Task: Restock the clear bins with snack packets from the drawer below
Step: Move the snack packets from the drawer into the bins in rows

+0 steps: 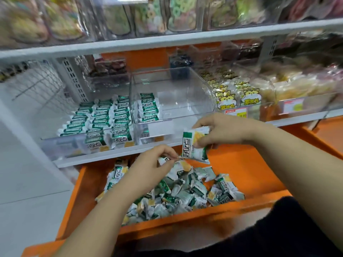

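An open orange drawer (246,175) below the shelf holds a loose heap of green-and-white snack packets (187,195). My right hand (220,130) grips a few of these packets (194,147) above the drawer's back edge, just in front of the shelf. My left hand (152,167) hovers over the heap and pinches the corner of another packet (178,163). On the shelf, a clear bin (185,101) holds one short row of the same packets at its left side. The clear bin (55,143) to its left holds several neat rows of them.
To the right stand clear bins with yellow cartoon-cat packets (239,97) and other pale snacks (304,86). A white shelf edge (118,154) runs just above the drawer. Higher shelves hold bags of ring-shaped snacks (178,13). Pale floor lies at the left.
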{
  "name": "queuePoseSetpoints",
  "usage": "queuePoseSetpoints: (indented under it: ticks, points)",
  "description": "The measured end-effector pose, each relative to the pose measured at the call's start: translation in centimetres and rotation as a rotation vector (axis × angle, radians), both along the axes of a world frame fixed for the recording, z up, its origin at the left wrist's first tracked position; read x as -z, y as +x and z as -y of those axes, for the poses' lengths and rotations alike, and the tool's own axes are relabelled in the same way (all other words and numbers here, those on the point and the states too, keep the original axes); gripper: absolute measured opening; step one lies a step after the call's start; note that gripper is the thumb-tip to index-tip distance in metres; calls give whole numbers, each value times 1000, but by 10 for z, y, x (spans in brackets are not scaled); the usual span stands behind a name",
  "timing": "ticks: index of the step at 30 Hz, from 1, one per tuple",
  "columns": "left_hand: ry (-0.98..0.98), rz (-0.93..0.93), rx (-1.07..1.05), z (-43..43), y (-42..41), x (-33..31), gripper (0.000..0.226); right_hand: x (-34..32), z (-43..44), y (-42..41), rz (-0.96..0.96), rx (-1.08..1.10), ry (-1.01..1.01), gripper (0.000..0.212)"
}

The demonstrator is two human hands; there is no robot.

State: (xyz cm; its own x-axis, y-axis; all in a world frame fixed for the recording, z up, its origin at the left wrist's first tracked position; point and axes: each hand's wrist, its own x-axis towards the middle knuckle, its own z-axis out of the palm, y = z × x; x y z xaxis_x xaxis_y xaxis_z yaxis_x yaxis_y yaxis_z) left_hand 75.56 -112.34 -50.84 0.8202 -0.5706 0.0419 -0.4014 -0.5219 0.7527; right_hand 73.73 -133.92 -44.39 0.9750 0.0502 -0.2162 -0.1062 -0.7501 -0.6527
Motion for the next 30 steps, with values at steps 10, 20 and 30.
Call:
queuePoseSetpoints:
  ticks: [10, 20, 30]
  points:
    - [-244, -46, -154, -5, -17, -9, 31, 21, -22, -48, 176, 264, 682, 21]
    - [-470, -350, -239, -4, 1, -11, 44, 51, -40, -27, 212, 285, 811, 23]
    - [-335, -327, -123, -25, 24, -18, 54, 58, -49, 0, 243, 168, 945, 43]
